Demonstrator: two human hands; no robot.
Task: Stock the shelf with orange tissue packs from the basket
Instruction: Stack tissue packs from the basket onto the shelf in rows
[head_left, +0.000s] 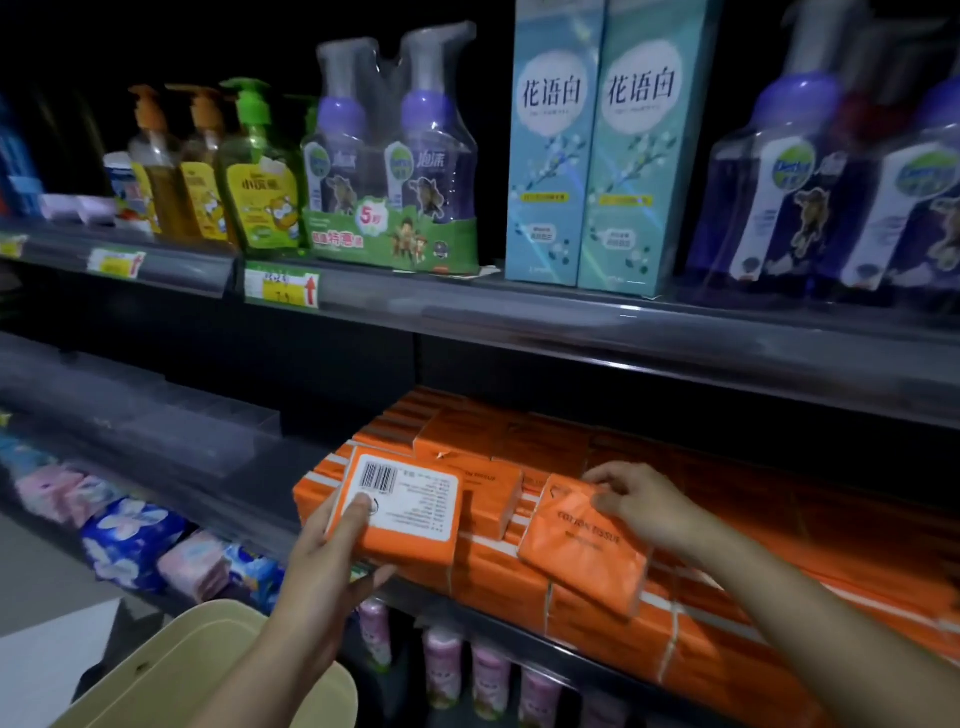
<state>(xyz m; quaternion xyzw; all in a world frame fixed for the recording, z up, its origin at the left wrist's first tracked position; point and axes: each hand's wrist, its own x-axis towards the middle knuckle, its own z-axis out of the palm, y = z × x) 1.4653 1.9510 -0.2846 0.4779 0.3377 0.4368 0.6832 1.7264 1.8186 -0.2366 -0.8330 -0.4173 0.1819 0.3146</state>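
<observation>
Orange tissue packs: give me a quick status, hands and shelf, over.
Left hand grips barcode-side pack. Right hand holds second pack atop stocked row. No obstruction seen.

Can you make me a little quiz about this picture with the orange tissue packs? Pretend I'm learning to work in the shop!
1. True or false: the left hand holds an orange labelled pack with its barcode side facing up.
2. Which of these stands on the upper shelf? A. two tall blue boxes B. a row of bananas C. a pair of shoes
3. Fill in the word: the right hand holds a second pack printed "COTTON ____".
Key: 1 true; 2 A; 3 TISSUE.
</observation>
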